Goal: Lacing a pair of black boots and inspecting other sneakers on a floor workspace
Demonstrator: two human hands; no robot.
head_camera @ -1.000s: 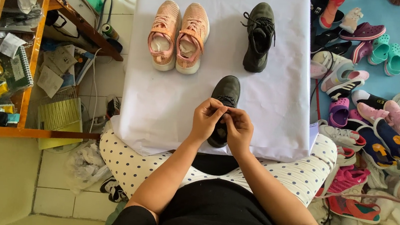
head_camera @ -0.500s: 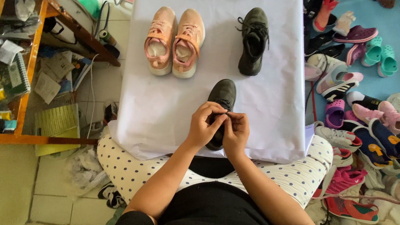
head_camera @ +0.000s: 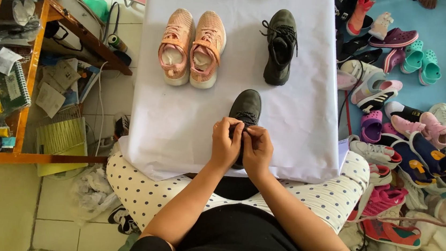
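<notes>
Head view: left hand (head_camera: 226, 143) and right hand (head_camera: 256, 151) side by side over near black shoe (head_camera: 246, 109), wrists bent, fingertips pinched together on laces (head_camera: 246, 117), forearms converging.

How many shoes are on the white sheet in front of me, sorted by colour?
Pink sneakers: 2
Black sneakers: 2, one lying apart, one under the left hand and right hand
Total: 4
</notes>
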